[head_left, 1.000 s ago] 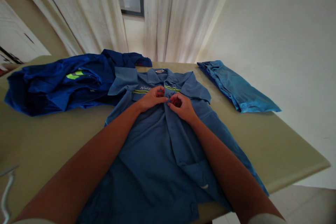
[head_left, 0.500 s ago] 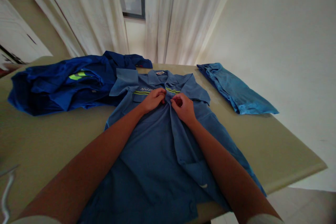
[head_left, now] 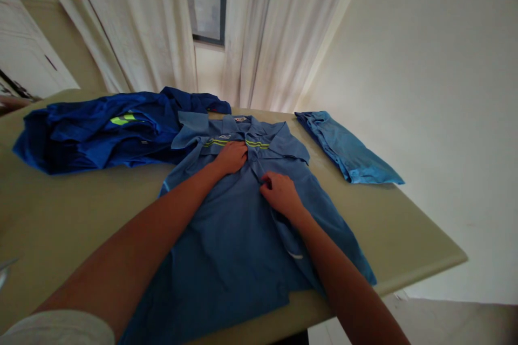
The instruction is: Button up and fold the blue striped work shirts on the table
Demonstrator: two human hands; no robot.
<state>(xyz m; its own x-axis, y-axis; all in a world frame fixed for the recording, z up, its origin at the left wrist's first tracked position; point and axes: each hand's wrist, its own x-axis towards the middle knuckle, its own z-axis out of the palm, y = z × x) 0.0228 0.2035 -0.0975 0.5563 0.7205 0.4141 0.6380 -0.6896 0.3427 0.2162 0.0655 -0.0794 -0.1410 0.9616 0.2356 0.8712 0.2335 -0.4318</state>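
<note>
A blue short-sleeved work shirt point(head_left: 226, 242) with yellow-green chest stripes lies face up on the beige table point(head_left: 73, 215), collar toward the far edge. My left hand point(head_left: 231, 157) rests on the shirt's chest just below the stripes, fingers curled down onto the cloth. My right hand point(head_left: 279, 193) sits lower on the front placket, fingers bent and pinching the fabric edge. The fingertips of both hands are partly hidden against the cloth.
A heap of darker blue garments point(head_left: 97, 132) with a yellow-green patch lies at the back left. A folded lighter blue garment point(head_left: 346, 148) lies at the back right. White curtains point(head_left: 259, 32) hang behind the table. The table's near right edge point(head_left: 421, 272) drops to the floor.
My right hand has slid down the placket toward me, away from my left hand. My left hand stays on the chest. The view has shifted slightly.
</note>
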